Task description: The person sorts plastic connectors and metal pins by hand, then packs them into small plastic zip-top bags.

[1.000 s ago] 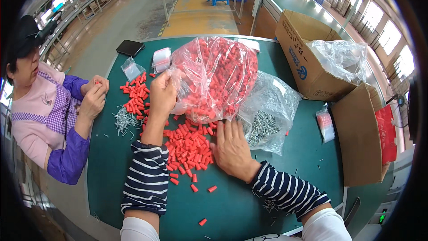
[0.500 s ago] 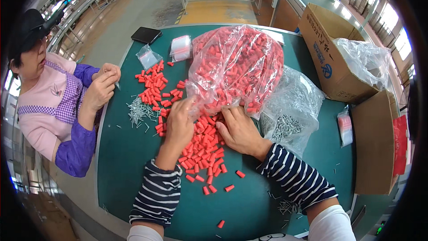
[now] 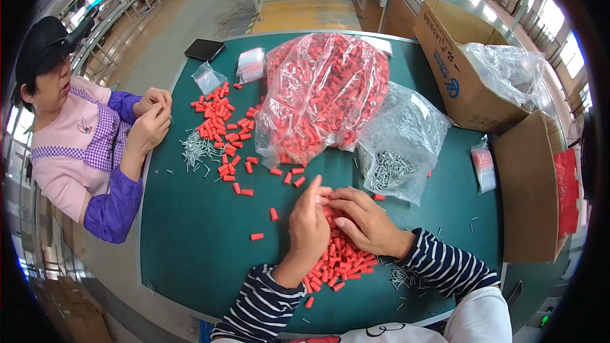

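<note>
A heap of small red tapered plastic caps [image 3: 340,257] lies on the green table in front of me. My left hand [image 3: 310,225] stands on edge along the heap's left side, its fingers stretched out. From the right, my right hand [image 3: 368,222] curves over the heap's far end with fingers extended and the thumb apart. The fingertips of both hands come close together there, and some caps beneath them are hidden. Beyond my hands rests a large clear plastic bag [image 3: 324,95] full of the same caps. Neither hand is wrapped round a single piece.
Right of it lies a clear bag of screws [image 3: 394,168]; loose screws [image 3: 406,277] lie near my right sleeve. Cardboard boxes [image 3: 527,184] stand at the right edge. At the left, a co-worker [image 3: 82,133] pinches something small beside more caps [image 3: 216,114] and screws [image 3: 197,149].
My hands have left the big bag's edge and moved nearer and to the right, sweeping the heap of red caps along. A few caps stay scattered behind.
</note>
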The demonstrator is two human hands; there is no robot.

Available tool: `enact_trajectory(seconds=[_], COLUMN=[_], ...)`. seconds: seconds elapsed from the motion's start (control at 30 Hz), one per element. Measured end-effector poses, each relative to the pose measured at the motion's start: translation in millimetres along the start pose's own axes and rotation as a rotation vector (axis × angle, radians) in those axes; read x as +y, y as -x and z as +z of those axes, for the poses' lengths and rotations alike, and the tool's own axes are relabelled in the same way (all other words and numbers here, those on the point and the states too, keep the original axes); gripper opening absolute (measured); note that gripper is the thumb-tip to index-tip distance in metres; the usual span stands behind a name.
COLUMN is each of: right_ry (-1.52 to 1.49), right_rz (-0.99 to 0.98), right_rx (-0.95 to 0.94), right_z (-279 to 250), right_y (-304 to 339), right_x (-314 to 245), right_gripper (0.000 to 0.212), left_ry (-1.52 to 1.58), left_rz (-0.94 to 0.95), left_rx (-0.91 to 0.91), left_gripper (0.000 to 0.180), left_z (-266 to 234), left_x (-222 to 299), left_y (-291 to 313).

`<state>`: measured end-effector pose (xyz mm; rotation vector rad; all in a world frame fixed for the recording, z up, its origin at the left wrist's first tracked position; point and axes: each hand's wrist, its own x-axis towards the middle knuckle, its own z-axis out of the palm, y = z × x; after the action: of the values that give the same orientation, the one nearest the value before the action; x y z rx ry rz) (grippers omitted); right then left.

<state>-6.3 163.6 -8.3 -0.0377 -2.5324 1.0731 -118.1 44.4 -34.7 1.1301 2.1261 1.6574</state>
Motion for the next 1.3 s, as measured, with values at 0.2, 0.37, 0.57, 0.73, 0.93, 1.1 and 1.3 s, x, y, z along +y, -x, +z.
enact_trajectory(seconds=[0.2,0.37,0.57,0.73,0.93,1.1,1.3], right_ry=[-0.022,-0.024,0.119,0.125,0.229,0.216,0.177], right_rz=[0.066,0.147,0.121,0.063,-0.095,0.097,0.404], right_rx=[-0.021,-0.039,-0.049,-0.038,-0.092,0.067,0.157], right_z=[-27.8,-55.9,-91.8,-100.2,-89.1,-112.1,-120.7], right_y=[48.9,82.5,88.8,58.1,34.6,67.4,143.7], right_x=[-4.1,-13.1,-27.9,-38.7,-41.1,-26.4,11.4], right_gripper=[0.026,0.026,0.031,0.029,0.026,0.022,0.035], left_ry=[0.177,0.247,0.299,-0.216,-0.148,-0.279,-0.117], left_rz=[-0.032,-0.025,0.049,-0.030,-0.104,0.143,0.221], left_rx=[-0.055,-0.161,-0.133,0.305,0.157,-0.059,-0.211], left_gripper=[0.039,0.035,0.034,0.033,0.034,0.036,0.034], left_z=[41.8,66.9,17.3,-89.0,-57.7,-20.5,46.1], left_x=[30.8,50.1,63.9,8.6,-17.8,-8.0,26.0], left_y=[29.0,38.0,28.4,38.8,10.4,-15.6,2.2])
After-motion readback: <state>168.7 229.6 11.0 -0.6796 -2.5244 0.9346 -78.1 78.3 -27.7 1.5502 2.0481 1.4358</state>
